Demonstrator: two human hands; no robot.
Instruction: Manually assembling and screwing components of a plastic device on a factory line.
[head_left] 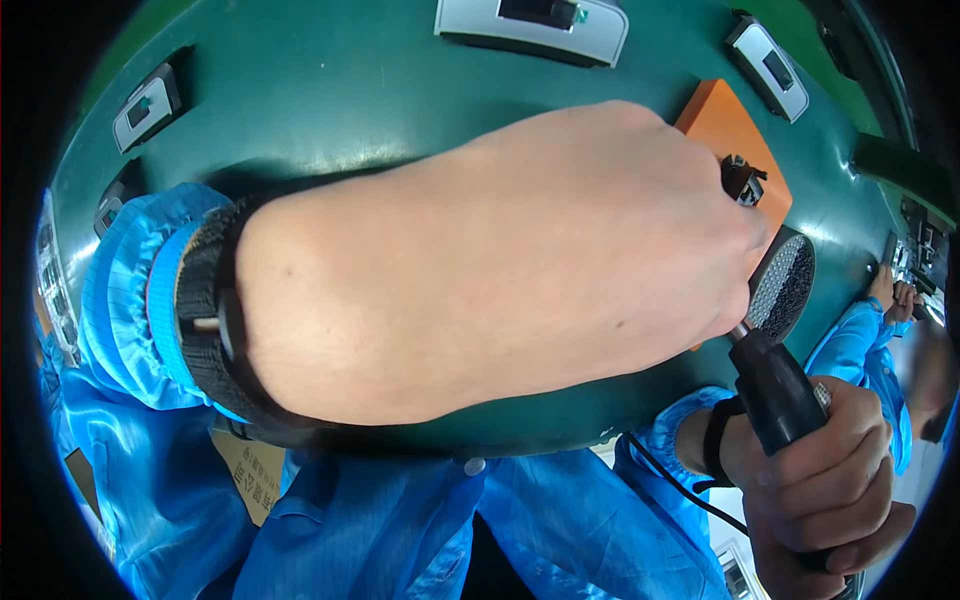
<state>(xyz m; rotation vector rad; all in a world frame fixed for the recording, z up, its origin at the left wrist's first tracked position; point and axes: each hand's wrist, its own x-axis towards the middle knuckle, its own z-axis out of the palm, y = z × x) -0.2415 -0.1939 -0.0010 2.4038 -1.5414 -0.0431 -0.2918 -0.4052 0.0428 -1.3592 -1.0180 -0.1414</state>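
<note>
Filling most of the head view, the left hand point(480, 260) is held close under the camera with its back uppermost and its fingers curled away toward the right. Its fingertips pinch a small dark part point(742, 180) with metal bits, held just above an orange block point(725, 125) that lies on the green table point(330, 90). How firmly the fingers close cannot be told, as the back of the hand hides them. A black wrist strap point(210, 320) with a metal stud circles the left wrist, next to the blue sleeve point(130, 300) of a work coat.

The right hand point(830, 480), at the lower right, is closed in a full fist around the black handle point(785, 385) of a hand tool. The tool ends in a round head point(782, 285) with a dotted grey face, tilted up toward the left hand and sitting just beside its knuckles, below the small dark part. A thin black cable point(680, 490) runs beside the right wrist.

Several grey holders point(530, 25) with dark slots lie on the table along its far edge, well apart from the hands. At the right rim, another person's hand point(895, 295) in a blue sleeve rests near the table edge.
</note>
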